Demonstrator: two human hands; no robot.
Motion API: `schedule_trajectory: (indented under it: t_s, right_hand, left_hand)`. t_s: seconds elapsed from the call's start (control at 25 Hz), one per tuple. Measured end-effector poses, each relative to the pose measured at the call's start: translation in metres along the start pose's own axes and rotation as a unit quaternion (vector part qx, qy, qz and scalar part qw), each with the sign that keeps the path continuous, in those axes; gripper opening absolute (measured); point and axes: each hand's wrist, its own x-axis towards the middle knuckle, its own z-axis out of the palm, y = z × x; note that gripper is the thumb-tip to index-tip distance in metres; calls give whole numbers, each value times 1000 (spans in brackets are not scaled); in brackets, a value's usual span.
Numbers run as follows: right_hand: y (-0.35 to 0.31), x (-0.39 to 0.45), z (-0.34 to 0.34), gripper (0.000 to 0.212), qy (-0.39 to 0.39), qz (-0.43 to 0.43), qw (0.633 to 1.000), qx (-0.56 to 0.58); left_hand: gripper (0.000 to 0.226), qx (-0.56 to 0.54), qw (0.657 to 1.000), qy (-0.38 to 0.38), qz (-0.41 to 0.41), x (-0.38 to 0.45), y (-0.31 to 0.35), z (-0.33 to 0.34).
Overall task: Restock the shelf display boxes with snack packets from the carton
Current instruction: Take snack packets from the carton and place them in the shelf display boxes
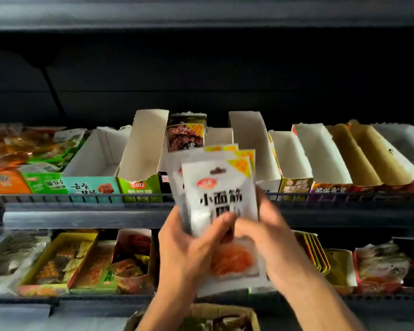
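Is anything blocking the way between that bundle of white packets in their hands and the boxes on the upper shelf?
Nothing visible does. Both hands, left hand and right hand, hold the white packets in front of the upper shelf's display boxes, whose tops are open. Only the low wire rail runs along the shelf's front edge, below the box openings.

Both forearms reach up from the near edge. The left hand (191,244) and right hand (265,232) meet, fingers curled, gripping between them, thumbs forward.

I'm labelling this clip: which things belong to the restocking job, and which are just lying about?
Job: white snack packets held by left hand and right hand; empty display boxes; carton.
Lying about: stocked lower-shelf boxes; loose packets, upper left.
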Motion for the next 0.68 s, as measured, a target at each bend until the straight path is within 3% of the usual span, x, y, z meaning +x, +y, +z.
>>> schedule_trajectory:
  t_s: [0.2,0.32,0.44,0.68]
  right_hand:
    - [-80,81,-56,50,115,-116,981,-105]
    - [-98,137,-81,44,135,-149,968,-153]
    - [-111,188,-99,50,118,-157,964,-180]
    - [-100,260,-129,45,117,-128,972,-158]
  left_hand:
    - [46,88,966,-244,-2,109,81,45]
    - [55,210,940,-268,31,177,94,73]
    - [60,256,933,-245,65,230,90,98]
    - [35,298,907,-280,103,301,65,114]
